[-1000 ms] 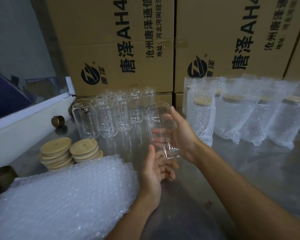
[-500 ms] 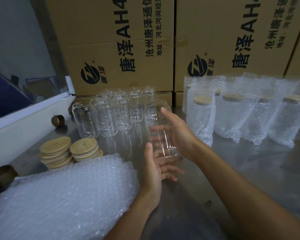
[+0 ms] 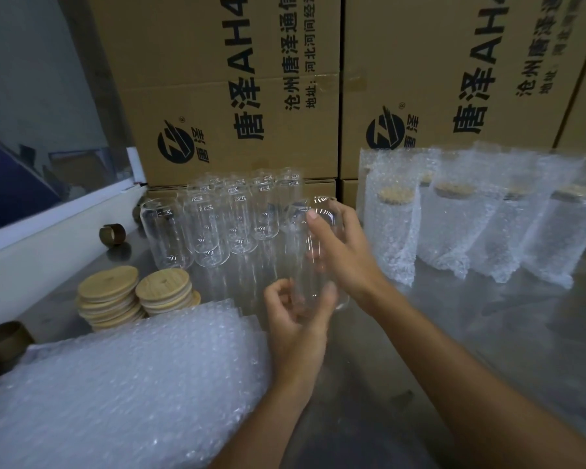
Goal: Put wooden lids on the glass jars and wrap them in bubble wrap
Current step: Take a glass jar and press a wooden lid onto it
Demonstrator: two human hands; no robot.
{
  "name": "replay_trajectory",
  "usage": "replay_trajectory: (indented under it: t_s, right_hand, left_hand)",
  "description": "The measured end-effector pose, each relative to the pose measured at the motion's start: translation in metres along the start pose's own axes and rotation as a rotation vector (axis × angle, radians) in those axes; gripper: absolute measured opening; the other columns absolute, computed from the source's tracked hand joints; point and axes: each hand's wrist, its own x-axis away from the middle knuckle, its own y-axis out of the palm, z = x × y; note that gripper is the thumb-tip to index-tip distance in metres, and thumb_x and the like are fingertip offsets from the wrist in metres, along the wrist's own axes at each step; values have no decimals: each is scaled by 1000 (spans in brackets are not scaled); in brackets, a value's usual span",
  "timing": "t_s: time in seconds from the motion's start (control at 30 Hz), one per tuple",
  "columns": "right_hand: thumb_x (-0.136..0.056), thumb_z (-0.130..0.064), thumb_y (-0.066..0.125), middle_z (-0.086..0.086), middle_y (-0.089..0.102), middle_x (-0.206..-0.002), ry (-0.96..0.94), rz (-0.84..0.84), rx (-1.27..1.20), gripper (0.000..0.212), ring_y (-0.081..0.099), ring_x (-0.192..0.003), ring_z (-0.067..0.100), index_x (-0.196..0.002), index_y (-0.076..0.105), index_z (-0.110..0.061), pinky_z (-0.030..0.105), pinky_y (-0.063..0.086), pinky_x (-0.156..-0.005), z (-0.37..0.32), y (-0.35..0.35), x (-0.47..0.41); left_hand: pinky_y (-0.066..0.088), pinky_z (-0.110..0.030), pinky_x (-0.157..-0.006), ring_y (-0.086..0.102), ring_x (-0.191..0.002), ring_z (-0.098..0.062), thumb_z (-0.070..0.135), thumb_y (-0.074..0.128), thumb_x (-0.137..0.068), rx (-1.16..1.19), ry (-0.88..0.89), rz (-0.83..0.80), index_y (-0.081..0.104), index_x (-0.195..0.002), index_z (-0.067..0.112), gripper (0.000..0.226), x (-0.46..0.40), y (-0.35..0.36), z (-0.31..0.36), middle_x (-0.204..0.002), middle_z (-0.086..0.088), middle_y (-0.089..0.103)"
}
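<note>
Head view shows your right hand (image 3: 344, 262) and left hand (image 3: 298, 309) both wrapped around an unlidded glass jar (image 3: 313, 252) above the bench (image 3: 487, 333); next, free your left hand for a wooden lid (image 3: 107, 282).

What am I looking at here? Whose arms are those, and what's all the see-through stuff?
No machine here: a person wears a camera on their head, so you see their own arms reaching out. The right hand grips a clear glass jar near its top, and the left hand holds its bottom. It has no lid yet. On the metal table more empty jars stand in rows, with two stacks of wooden lids at the left and a pile of bubble wrap in front. On the right stand jars already wrapped, with lids on. Big cardboard boxes are behind.
</note>
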Motion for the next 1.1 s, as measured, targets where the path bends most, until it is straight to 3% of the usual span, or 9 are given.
replay_trajectory:
  t_s: [0.1, 0.17, 0.27, 0.33, 0.47, 0.53, 0.73, 0.87, 1.1]
  right_hand:
    - [-88, -65, 55, -3, 55, -136, 91, -36, -162, 64, 69, -104, 16, -140, 42, -29, 21, 58, -66, -4, -1, -1]
    - [-93, -64, 52, -14, 55, -125, 151, -51, -222, 49, 69, -101, 15, -130, 46, -34, 19, 56, -60, -5, -3, 0]
    - [-96, -63, 49, -20, 53, -124, 183, -14, -218, 37, 53, -124, 11, -124, 48, -38, 38, 53, -97, 3, -6, -4]
    - [-97, -61, 49, -12, 56, -128, 192, 3, -209, 40, 55, -125, 15, -126, 51, -32, 47, 46, -108, 7, -6, -5]
    - [-87, -66, 60, -1, 62, -124, 152, -48, -124, 60, 72, -103, 19, -132, 48, -28, 27, 62, -74, 7, -3, -2]
    - [-80, -67, 69, -3, 64, -124, 124, -43, -38, 68, 72, -99, 14, -132, 50, -27, 30, 61, -79, 8, -5, -3]
    - [-73, -59, 82, 0, 69, -110, 76, -61, 140, 75, 71, -98, 16, -128, 57, -14, 21, 53, -63, -3, -18, -9]
    - [-68, -52, 87, -2, 68, -116, 57, -167, 287, 81, 67, -106, 12, -134, 55, -17, 31, 57, -88, -17, -31, -12]
    - [-59, -51, 92, -5, 65, -112, 31, -250, 487, 81, 65, -102, 11, -125, 57, -21, 33, 58, -90, -23, -35, -12]
  left_hand:
    - [46, -29, -47, 68, -81, -20, 51, 57, -78, 105, -62, -113, 56, -116, 20, 49, -1, -1, 2, -105, -8, 69]
    - [43, -29, -46, 66, -71, -29, 51, 49, -81, 121, -87, -168, 56, -119, 20, 49, 0, -1, 2, -104, -19, 69]
    - [40, -27, -42, 61, -58, -19, 52, 44, -84, 66, -37, -147, 56, -113, 24, 42, 1, 2, 1, -95, -19, 69]
    - [43, -26, -43, 61, -60, -10, 57, 52, -88, -4, 14, -107, 54, -116, 28, 40, 1, 4, -2, -95, -10, 68]
    - [54, -36, -69, 63, -80, 1, 69, 67, -68, -189, 59, -70, 36, -124, 51, 66, 2, 3, -9, -101, 11, 61]
    - [54, -28, -77, 62, -90, 2, 59, 78, -70, -236, 69, -46, 34, -123, 53, 69, 2, 2, -12, -108, 14, 58]
    - [51, -38, -95, 60, -115, -14, 45, 83, -75, -346, 120, 17, 32, -127, 48, 72, -1, 2, -17, -127, 10, 56]
    - [42, -26, -92, 53, -119, -10, 37, 82, -78, -412, 114, 29, 30, -127, 41, 71, -2, 1, -17, -127, 13, 51]
    - [43, -41, -104, 53, -125, -22, 24, 77, -83, -529, 80, 52, 35, -139, 23, 70, -5, -1, -18, -137, 4, 52]
